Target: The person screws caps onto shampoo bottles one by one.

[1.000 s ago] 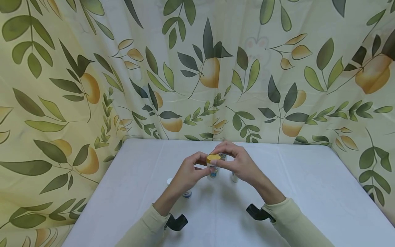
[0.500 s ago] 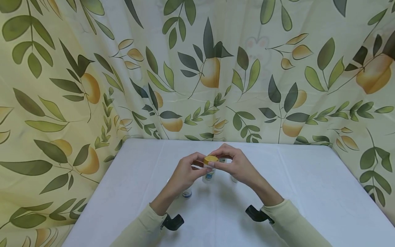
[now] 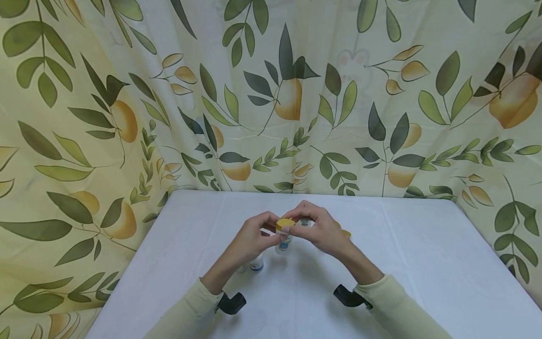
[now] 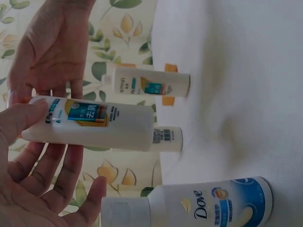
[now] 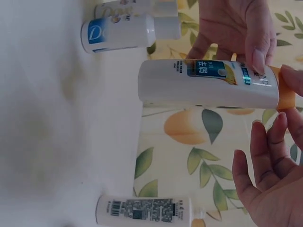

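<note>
A white shampoo bottle point(image 5: 208, 85) with a yellow cap point(image 3: 284, 225) is held up over the table between both hands. My left hand point(image 3: 256, 236) grips its upper body, the thumb across the label in the left wrist view. My right hand point(image 3: 317, 228) pinches the yellow cap between thumb and fingertips, its other fingers spread apart in the right wrist view. Beyond the held bottle, a similar bottle point(image 4: 147, 86) stands with a bare narrow neck. Another white bottle point(image 4: 168, 138) is partly hidden behind the held one.
Two Dove bottles stand near my left forearm: a blue-and-white one point(image 5: 118, 35) and a paler one point(image 5: 125, 9) beside it. Yellow pieces point(image 3: 347, 233) lie on the table just past my right wrist. The white-covered table point(image 3: 415, 245) ends at a leaf-and-fruit-patterned curtain point(image 3: 262, 94).
Both hands and the held bottle have shifted slightly left and toward me. Yellow pieces now show past my right wrist, where the hand covered them before. Both grips stay in place.
</note>
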Available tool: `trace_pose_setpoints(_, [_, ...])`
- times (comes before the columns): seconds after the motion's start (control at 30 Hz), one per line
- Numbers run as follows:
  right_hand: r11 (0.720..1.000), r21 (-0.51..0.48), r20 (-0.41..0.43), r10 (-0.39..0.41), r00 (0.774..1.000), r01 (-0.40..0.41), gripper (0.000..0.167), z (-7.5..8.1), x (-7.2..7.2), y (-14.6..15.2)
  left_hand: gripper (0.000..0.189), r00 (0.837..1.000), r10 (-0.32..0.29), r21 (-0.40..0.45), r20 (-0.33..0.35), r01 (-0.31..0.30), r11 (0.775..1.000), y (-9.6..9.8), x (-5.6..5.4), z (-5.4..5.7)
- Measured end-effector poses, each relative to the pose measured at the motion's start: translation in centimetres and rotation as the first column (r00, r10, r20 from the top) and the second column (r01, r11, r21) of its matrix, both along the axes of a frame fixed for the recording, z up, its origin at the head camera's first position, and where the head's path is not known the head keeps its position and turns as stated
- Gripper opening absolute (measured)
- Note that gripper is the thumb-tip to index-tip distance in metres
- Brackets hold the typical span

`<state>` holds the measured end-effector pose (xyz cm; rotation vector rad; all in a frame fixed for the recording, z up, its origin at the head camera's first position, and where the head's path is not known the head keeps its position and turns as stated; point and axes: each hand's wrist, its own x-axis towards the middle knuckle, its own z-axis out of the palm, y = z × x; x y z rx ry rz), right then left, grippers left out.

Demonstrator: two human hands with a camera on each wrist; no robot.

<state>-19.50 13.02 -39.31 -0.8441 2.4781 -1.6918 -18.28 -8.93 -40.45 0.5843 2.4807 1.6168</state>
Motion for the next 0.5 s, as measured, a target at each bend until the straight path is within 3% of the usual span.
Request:
trace_pose_setpoints(0.27, [1.000,0.027,-0.009,-0.012,1.000,0.013,0.018,-0.9,0.0,-0.6,0.024,1.000,-0.011,-0.047,0.008,0.011,0.999,-0.7,0.0,-0.4])
trace_pose_setpoints(0.5, [0.999,0.053,-0.020,-0.005,1.000,0.006,0.021,-1.5,-0.1,-0.9,0.021,0.999,-0.019,-0.087,-0.033,0.016,0.996,-1.2,-0.2,-0.9])
